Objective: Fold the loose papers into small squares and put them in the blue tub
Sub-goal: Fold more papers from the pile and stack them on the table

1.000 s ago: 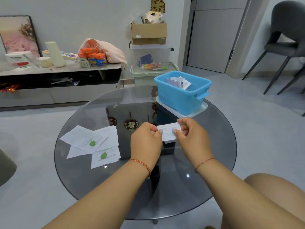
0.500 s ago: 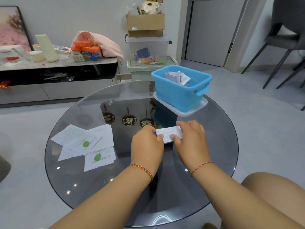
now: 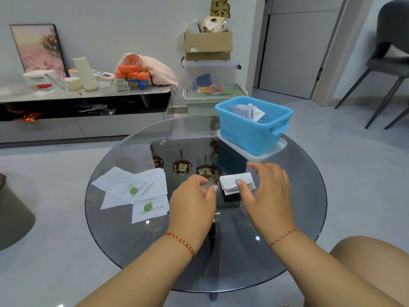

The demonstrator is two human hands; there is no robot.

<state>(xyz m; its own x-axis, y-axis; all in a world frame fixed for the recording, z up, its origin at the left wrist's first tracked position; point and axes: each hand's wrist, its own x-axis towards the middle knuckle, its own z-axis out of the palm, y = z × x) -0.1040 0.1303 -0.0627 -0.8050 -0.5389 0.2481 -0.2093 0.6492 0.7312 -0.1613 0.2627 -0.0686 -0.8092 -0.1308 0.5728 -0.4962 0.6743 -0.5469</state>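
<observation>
White folded paper (image 3: 236, 183) lies on the glass table (image 3: 124, 235) under the right hand (image 3: 269, 196), whose thumb presses it flat, probably to sharpen the crease; the fingers are spread and relaxed. Just beside it, the left hand (image 3: 192, 201) hovers with loosely curled fingers, holding nothing. Beyond the right hand waits the blue tub (image 3: 250, 134); the loose papers (image 3: 135, 191) lie outside the left hand, within easy reach.

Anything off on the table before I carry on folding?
Only small things. The blue tub stands on its clear lid, close to the glass table's far edge. The folded paper looks uneven, layers fanning out.
</observation>
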